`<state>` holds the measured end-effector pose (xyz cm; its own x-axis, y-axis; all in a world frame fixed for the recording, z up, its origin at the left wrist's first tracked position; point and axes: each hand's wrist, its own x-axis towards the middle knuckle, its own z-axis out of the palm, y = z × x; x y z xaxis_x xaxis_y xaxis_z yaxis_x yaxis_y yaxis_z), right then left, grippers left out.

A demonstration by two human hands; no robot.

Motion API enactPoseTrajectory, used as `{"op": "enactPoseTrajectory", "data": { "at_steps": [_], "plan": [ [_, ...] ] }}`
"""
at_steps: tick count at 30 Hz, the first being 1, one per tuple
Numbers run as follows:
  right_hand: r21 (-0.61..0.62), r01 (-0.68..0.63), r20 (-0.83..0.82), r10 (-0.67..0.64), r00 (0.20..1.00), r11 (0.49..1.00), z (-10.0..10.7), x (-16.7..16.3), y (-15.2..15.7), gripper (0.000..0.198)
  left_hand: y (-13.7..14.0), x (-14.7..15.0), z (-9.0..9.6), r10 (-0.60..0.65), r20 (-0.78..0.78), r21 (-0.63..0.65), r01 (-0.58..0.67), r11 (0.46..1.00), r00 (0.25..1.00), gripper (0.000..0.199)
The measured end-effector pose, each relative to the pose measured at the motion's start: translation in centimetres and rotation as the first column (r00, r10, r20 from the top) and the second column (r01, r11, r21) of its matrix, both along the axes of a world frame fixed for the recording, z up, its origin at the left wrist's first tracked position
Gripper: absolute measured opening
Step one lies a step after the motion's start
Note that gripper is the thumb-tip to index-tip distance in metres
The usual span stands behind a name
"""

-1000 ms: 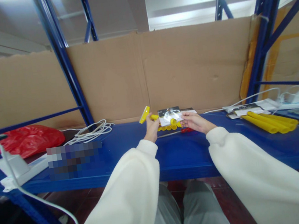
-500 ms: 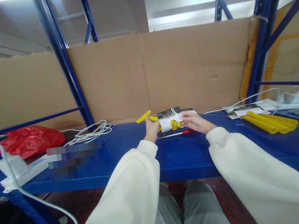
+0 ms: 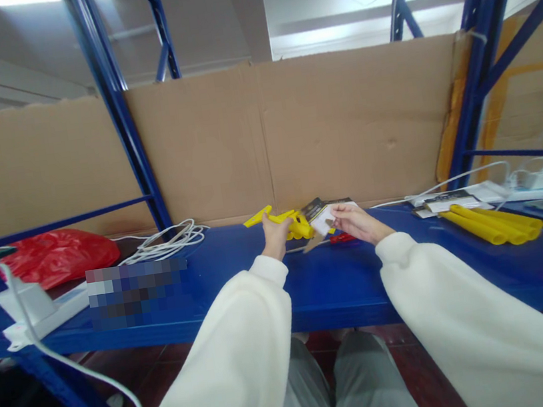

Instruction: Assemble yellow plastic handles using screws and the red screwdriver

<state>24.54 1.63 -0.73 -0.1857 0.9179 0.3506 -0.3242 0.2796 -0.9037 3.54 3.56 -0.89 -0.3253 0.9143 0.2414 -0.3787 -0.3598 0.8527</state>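
Note:
My left hand (image 3: 276, 236) is closed around a yellow plastic tool (image 3: 299, 225), whose flat T-shaped end sticks out to the left and whose bulky, lobed end points right. Between the fingertips of my right hand (image 3: 353, 221) is a black-and-white printed card (image 3: 319, 214), tilted, just right of the yellow tool. A brown flap hangs below the card; I cannot tell whether it is part of it. On the shelf beneath my right hand lies a red-handled tool (image 3: 341, 238), mostly covered. Another printed card shows behind the right fingers.
Yellow tubes (image 3: 489, 223) and printed cards (image 3: 448, 201) lie to the right on the blue shelf (image 3: 334, 289). White power strips and cables (image 3: 170, 241) sit at both sides. A red plastic bag (image 3: 63, 253) is at left. Cardboard (image 3: 341, 126) closes off the back.
The printed card has turned and shifted right, away from the yellow tool, uncovering its lobed end. My left hand has stayed nearly in place, still holding the tool.

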Motion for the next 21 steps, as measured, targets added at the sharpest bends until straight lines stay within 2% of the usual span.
{"op": "enactPoseTrajectory", "data": {
  "at_steps": [2, 5, 9, 13, 16, 18, 21],
  "plan": [
    [0.005, 0.064, -0.066, -0.063, 0.996, 0.998, 0.5, 0.8, 0.0, 0.018, 0.4, -0.6, -0.1, 0.058, -0.02, -0.068, -0.059, 0.996, 0.998, 0.09],
    [-0.013, 0.194, -0.173, -0.193, 0.966, 0.981, 1.2, 2.1, -0.1, 0.015, 0.3, -1.0, 0.0, 0.087, -0.04, -0.161, -0.092, 0.983, 0.995, 0.08],
    [-0.129, 0.392, -0.22, -0.412, 0.884, 0.911, 1.1, 3.2, 0.3, 0.022, -0.9, -0.3, 0.5, -0.034, -0.058, -0.182, 0.023, 0.983, 0.998, 0.07],
    [-0.199, 0.583, -0.167, -0.613, 0.772, 0.788, 0.4, 3.7, 1.2, 0.028, -2.3, 0.2, 1.3, -0.139, -0.062, -0.227, 0.121, 0.966, 0.988, 0.061],
    [-0.175, 0.7, -0.072, -0.718, 0.692, 0.692, 0.0, 4.1, 1.8, 0.028, -2.7, 0.1, 1.8, -0.186, -0.054, -0.244, 0.168, 0.955, 0.981, 0.049],
    [-0.13, 0.744, 0.001, -0.751, 0.661, 0.655, -0.2, 4.4, 2.1, 0.025, -2.8, 0.0, 2.0, -0.216, -0.056, -0.26, 0.195, 0.946, 0.975, 0.043],
    [-0.073, 0.769, 0.109, -0.762, 0.639, 0.635, -0.4, 5.0, 2.6, 0.022, -3.0, 0.0, 2.1, -0.231, -0.064, -0.271, 0.206, 0.94, 0.971, 0.033]
  ]
}}
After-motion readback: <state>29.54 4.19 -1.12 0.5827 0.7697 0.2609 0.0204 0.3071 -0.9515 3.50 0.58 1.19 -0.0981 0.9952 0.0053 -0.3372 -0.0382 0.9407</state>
